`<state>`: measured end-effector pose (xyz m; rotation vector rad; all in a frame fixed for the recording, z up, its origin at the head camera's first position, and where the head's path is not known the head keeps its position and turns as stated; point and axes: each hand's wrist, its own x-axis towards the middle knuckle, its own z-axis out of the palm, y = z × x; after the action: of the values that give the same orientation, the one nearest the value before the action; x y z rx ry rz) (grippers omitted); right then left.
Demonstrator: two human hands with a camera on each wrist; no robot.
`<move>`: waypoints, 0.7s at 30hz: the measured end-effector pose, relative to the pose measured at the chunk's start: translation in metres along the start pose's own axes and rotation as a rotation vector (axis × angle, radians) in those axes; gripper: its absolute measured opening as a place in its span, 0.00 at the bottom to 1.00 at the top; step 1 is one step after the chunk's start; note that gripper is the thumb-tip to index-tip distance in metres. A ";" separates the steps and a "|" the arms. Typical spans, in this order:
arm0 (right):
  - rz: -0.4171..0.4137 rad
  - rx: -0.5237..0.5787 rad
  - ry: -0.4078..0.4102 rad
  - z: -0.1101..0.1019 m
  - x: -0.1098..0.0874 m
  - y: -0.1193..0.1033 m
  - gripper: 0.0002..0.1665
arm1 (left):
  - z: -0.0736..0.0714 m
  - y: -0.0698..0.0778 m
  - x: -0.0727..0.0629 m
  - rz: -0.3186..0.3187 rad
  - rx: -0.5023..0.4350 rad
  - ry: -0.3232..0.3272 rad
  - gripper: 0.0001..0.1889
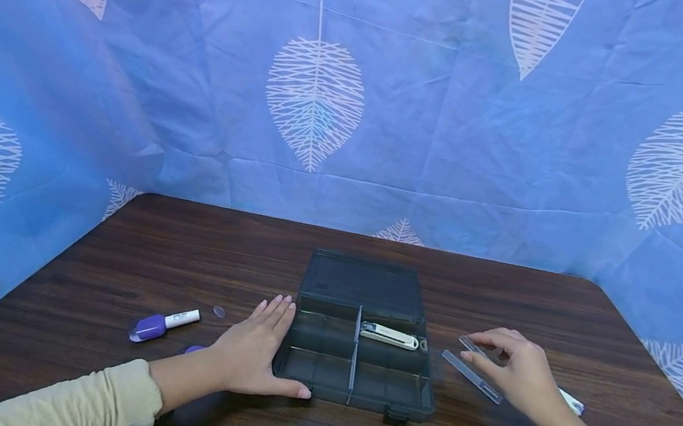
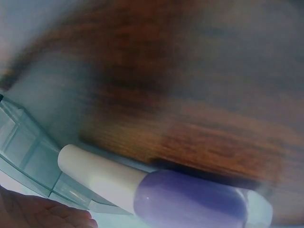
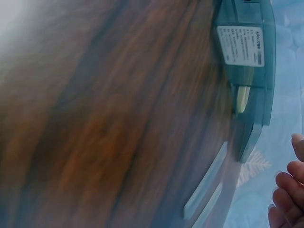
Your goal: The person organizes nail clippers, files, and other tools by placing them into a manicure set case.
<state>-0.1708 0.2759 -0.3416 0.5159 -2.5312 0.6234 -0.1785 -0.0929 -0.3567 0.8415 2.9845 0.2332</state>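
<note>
the left hand [image 1: 253, 353] rests against the left side of the dark see-through box [image 1: 318, 390], fingers straight and close together, thumb stretched out along the front edge; its grip is wide, wrapped round nothing. the box stands on the bench [image 1: 171, 260] with its lid [image 1: 364, 281] open at the back, and an upright divider [image 1: 355, 355] splits its inside into left and right halves. a cream nail clipper [image 1: 389, 336] lies in the right half, toward the back. the right hand [image 1: 521, 371] is to the right of the box, thumb and fingertips bent in a narrow grip about one of two clear strips; whether they pinch it i cannot tell. the other clear strip [image 1: 472, 377] lies slantwise between that hand and the box. a white object [image 1: 572, 402] shows partly behind the right wrist. at left, a purple bottle [image 1: 163, 325] with a white cap lies on its side, near a small clear disc [image 1: 219, 312]. another purple piece [image 1: 193, 349] is mostly hidden by the left wrist. a white label [image 3: 242, 46] sits on the outside of the box. blue cloth [image 1: 390, 123] with white leaf prints hangs behind.
</note>
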 end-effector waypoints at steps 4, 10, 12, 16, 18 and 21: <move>0.021 -0.007 0.006 -0.005 -0.007 0.008 0.15 | 0.000 0.000 0.000 0.000 0.001 0.000 0.59; 0.066 -0.025 0.007 -0.015 -0.019 0.022 0.17 | 0.000 0.000 0.000 0.000 -0.005 0.003 0.59; 0.079 -0.034 0.010 -0.019 -0.023 0.026 0.18 | 0.001 0.000 0.000 0.000 -0.001 0.004 0.59; 0.095 -0.058 0.021 -0.026 -0.030 0.036 0.18 | 0.001 0.000 0.001 0.000 0.002 0.002 0.60; 0.108 -0.070 0.025 -0.029 -0.033 0.040 0.19 | 0.001 0.000 0.001 -0.002 -0.001 -0.001 0.60; 0.136 -0.088 0.024 -0.034 -0.038 0.048 0.20 | 0.001 0.000 0.001 -0.003 -0.003 -0.004 0.60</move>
<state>-0.1494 0.3419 -0.3511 0.3061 -2.5727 0.5604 -0.1790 -0.0923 -0.3578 0.8355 2.9813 0.2356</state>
